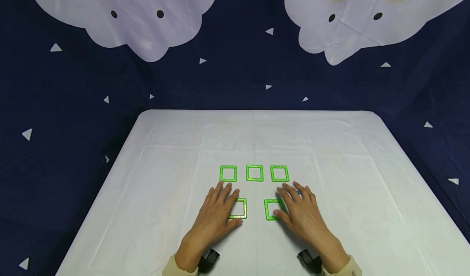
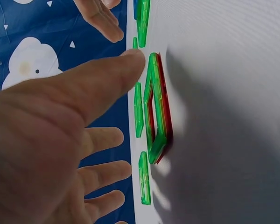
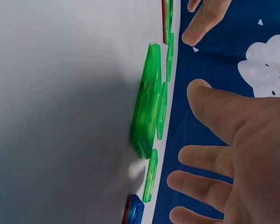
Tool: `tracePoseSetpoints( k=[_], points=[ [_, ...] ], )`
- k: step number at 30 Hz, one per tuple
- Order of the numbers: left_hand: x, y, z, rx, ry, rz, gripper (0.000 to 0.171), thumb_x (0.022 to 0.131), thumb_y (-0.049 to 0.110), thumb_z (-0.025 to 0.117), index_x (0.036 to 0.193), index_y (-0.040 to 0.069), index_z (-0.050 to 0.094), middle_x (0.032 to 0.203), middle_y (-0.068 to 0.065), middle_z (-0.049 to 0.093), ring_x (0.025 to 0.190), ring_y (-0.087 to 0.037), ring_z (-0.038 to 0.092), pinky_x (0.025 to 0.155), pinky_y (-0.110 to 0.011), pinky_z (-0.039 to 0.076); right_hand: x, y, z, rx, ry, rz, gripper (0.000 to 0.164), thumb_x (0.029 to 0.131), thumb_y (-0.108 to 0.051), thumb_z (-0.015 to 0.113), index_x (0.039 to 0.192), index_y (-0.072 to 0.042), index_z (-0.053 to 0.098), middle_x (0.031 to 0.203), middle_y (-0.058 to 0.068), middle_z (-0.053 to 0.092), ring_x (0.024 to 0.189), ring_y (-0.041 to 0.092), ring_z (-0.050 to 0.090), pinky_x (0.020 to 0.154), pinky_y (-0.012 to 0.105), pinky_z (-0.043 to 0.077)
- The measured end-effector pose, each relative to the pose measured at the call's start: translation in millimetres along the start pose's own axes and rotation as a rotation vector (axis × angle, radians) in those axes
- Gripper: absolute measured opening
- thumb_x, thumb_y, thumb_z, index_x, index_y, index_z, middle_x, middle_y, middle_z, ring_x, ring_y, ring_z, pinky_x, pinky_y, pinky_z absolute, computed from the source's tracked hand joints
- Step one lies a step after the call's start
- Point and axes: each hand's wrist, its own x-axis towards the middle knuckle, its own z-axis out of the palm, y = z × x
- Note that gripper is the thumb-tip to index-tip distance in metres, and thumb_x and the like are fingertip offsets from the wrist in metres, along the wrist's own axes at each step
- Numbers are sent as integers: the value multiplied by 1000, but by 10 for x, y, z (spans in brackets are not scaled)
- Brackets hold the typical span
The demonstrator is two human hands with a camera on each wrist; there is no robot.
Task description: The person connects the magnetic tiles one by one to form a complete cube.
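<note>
In the lower centre of the head view, your left hand (image 1: 216, 217) and your right hand (image 1: 302, 212) have their fingers extended and grip nothing. Partly under the left one lies a green square frame (image 1: 245, 208), with a red frame (image 2: 165, 107) beneath it; partly under the right one, a second green square frame (image 1: 266, 210). Three green frames (image 1: 255, 179) make a row above, at the centre.

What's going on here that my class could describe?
A person's left hand and right hand are spread over a white-covered table, holding nothing. Three translucent green square plastic frames lie in a far row; two nearer ones are partly beneath the hands, the left one atop a red frame.
</note>
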Motion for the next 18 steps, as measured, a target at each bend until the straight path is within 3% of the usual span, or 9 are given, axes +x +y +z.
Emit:
tracePoseSetpoints(
  k=[9,18],
  points=[
    [-10,-15,15,1,-9,-6,71,75,41,75,134,11,51,142,-13,46,138,-38,32,111,-53,28,15,39,-2,4,-30,9,56,72,-40,78,117,-9,64,117,10,63,120,40,48,99,60,33],
    [3,-52,28,20,7,-5,66,72,40,78,128,10,57,129,-11,54,131,-36,41,109,-50,31,15,90,18,27,-2,-4,50,72,-36,79,113,-9,66,112,8,64,115,39,49,96,56,34]
  ],
)
